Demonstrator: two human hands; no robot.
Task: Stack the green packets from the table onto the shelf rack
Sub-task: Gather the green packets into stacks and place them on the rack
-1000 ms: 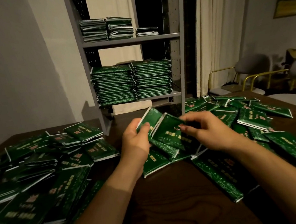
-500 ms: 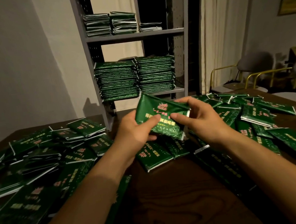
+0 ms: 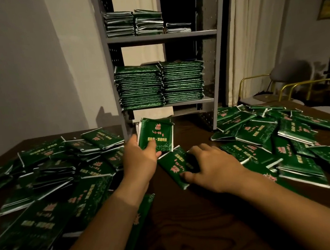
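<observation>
Two bare hands are seen: the left hand (image 3: 141, 158) and the right hand (image 3: 211, 168). One grey metal shelf rack (image 3: 214, 58) is counted, with two loaded shelves in view. Three stacks of flat green foil packets (image 3: 148, 21) are found on the upper shelf, and two taller stacks (image 3: 160, 84) on the lower. The loose packets (image 3: 258, 133) scattered over the one dark wooden table (image 3: 190, 224) are too many and too overlapped to be counted. Two gold-framed chairs (image 3: 290, 85) are visible.

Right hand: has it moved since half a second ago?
Yes. The right hand has left the held packets and dropped to a packet on the table.
</observation>
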